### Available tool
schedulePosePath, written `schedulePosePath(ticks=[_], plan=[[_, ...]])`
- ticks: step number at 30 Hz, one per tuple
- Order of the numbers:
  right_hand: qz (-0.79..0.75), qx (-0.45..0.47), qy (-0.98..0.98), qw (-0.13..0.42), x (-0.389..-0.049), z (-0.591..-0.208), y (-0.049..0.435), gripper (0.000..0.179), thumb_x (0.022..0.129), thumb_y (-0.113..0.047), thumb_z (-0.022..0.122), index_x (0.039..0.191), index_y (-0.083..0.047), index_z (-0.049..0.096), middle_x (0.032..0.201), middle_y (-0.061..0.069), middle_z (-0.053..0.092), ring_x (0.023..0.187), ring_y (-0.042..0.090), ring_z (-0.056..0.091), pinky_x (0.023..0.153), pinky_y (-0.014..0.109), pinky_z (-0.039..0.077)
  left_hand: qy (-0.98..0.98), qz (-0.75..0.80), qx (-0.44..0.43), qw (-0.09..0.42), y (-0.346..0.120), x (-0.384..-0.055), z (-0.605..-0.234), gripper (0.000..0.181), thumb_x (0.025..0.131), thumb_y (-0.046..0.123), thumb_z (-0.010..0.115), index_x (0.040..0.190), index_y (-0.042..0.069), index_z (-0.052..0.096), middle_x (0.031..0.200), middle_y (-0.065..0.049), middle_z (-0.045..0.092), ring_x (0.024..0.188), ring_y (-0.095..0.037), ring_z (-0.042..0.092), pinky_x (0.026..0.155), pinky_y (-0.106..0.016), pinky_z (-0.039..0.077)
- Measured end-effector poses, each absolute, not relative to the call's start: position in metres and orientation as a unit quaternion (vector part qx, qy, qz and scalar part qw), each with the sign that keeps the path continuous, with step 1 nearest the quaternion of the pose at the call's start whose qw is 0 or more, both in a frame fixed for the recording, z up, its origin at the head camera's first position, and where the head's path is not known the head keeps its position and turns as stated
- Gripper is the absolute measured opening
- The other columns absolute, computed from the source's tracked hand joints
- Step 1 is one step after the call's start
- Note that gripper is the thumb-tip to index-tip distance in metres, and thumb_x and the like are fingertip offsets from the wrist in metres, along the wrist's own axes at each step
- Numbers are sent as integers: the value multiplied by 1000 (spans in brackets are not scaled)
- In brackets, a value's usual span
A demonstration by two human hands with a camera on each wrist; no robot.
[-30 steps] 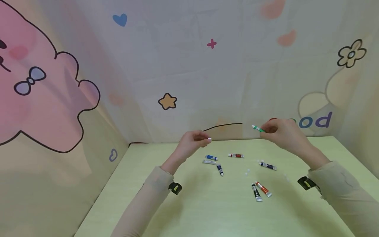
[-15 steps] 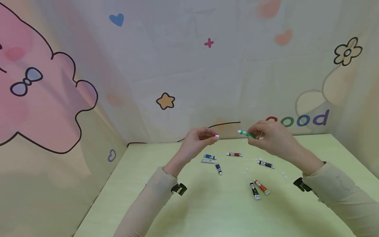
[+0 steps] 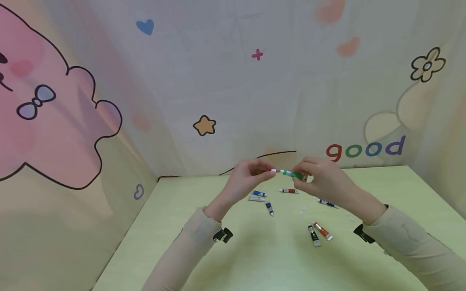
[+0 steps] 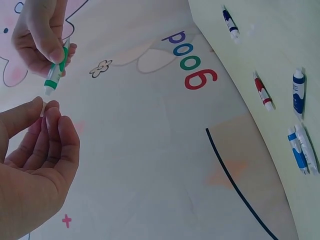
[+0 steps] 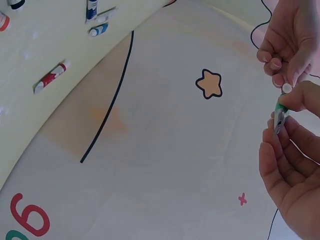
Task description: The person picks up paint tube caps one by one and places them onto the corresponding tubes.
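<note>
Fingers of the left hand, poised above the pale-green desk, pinched a small white cap; just beside, at three o'clock, the right hand gripped a green-and-white tube, nozzle toward nine.

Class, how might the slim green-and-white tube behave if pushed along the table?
The slim green-and-white tube is probably light, since the right grip pinches it; likely fairly stiff, jutting straight; and its seemingly flattened tail may hinder rolling.

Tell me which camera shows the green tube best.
The left wrist view: the green tube appears largest there, its white tip and green band clear. The head view shows it smaller; the right wrist view, mostly its flat end.
</note>
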State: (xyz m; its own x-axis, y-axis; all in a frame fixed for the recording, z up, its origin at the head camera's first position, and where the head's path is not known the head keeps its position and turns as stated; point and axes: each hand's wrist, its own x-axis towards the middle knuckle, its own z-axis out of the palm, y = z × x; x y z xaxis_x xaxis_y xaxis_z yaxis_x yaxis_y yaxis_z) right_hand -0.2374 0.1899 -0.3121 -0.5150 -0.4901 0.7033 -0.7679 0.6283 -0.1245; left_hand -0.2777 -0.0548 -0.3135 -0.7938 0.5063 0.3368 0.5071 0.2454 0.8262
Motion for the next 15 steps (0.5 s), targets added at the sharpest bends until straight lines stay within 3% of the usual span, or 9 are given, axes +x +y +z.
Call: schedulePosePath(ticks=[9, 15], plan=[[216, 385, -838, 321, -234, -316, 184, 21, 75, -2, 85, 91, -8, 73, 83, -5, 64, 69, 7, 59, 56, 19, 50, -793, -513, -328, 13, -52, -274, -318, 17, 96, 23, 72, 108, 11, 72, 97, 1, 72, 83, -16, 65, 74, -27, 53], [203, 413, -816, 350, -235, -315, 181, 23, 72, -3, 87, 89, -7, 72, 81, -3, 65, 67, 7, 59, 56, 20, 51, -784, -518, -340, 24, -52, -272, -319, 16, 96, 21, 72, 107, 10, 72, 97, 0, 71, 82, -15, 66, 74, -29, 54]])
